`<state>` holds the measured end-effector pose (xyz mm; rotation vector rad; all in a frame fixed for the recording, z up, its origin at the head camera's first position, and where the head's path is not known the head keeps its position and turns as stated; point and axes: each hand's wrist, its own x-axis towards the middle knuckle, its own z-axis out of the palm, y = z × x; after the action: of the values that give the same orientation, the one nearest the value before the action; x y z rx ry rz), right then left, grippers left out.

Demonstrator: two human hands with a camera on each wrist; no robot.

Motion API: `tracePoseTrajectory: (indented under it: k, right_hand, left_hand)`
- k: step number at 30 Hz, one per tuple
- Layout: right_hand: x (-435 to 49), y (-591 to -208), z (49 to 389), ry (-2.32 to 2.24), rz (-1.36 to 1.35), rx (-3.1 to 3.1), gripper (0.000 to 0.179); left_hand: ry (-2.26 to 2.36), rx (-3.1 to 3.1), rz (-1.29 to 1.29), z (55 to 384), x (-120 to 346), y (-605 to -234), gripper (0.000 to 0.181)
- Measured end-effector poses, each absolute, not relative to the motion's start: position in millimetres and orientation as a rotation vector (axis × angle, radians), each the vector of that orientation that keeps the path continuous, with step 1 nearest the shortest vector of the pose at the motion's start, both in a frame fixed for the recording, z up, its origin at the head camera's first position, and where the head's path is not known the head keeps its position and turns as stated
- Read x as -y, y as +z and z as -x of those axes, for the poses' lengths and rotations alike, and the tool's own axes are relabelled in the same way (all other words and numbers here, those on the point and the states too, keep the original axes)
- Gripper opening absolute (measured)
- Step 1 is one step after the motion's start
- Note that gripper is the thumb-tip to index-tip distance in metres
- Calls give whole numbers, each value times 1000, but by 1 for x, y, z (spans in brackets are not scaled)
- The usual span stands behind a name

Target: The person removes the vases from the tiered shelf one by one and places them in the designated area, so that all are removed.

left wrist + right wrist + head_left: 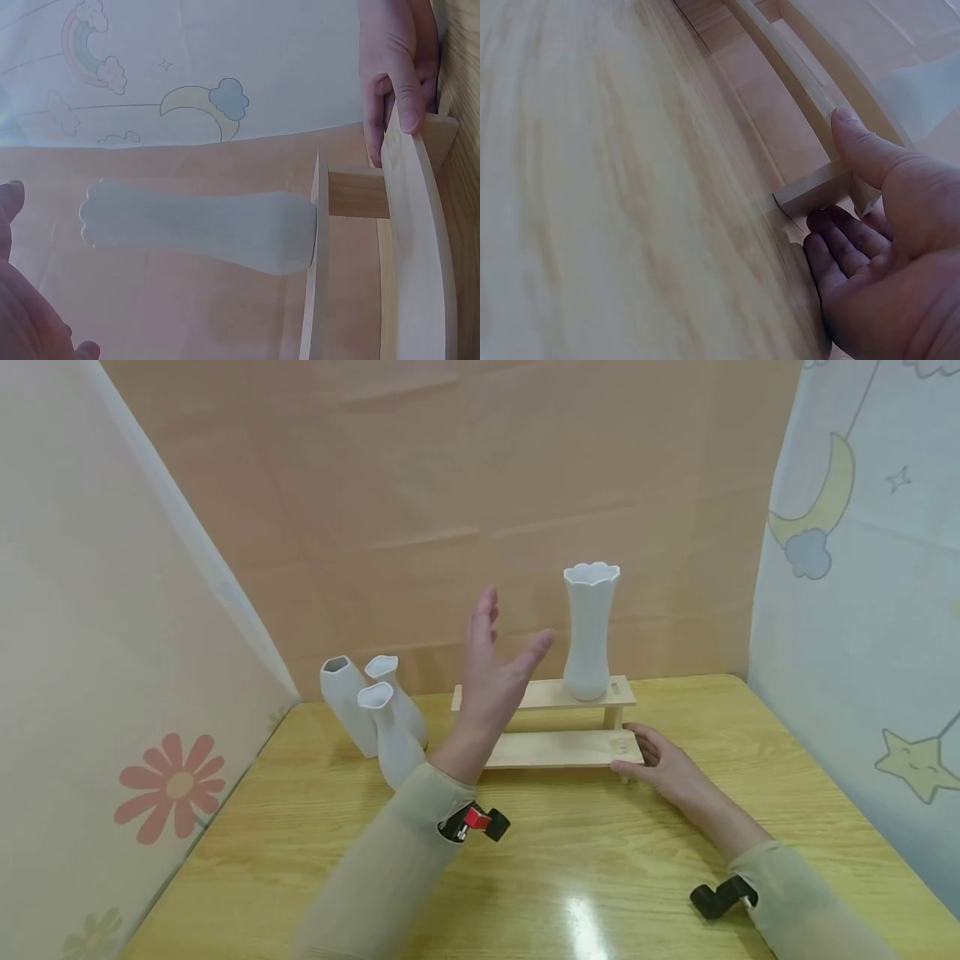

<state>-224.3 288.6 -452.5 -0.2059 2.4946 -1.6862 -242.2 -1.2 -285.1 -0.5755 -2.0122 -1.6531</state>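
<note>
A two-tier wooden stand (555, 749) sits on the table, with a tall white vase (590, 631) with a scalloped rim upright near the right end of its upper board. My right hand (669, 770) grips the right end of the lower board; in the right wrist view the thumb (859, 146) lies on the board's edge and the fingers curl by the leg. Raised in the air, my left hand (491, 681) holds nothing, its thumb spread from the other fingers. It overlaps the left part of the stand in the head view.
Three more white vases stand close together left of the stand: an angular one (347, 706), one with a flared rim (405, 706) and a front one (396, 743). An orange-brown cloth (360, 543) hangs behind the wooden table (540, 877); patterned cloths flank both sides.
</note>
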Motion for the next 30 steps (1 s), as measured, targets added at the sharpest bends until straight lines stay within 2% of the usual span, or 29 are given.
tracePoseTrajectory:
  k: [11, 30]
  right_hand:
    - [-290, -457, 225, -1696, 197, -2503, 103]
    - [-283, -455, 226, -1686, 234, -2516, 102]
  left_hand:
    - [-1660, 2143, 518, 265, -42, -279, 105]
    - [-1527, 2254, 421, 287, -80, -275, 96]
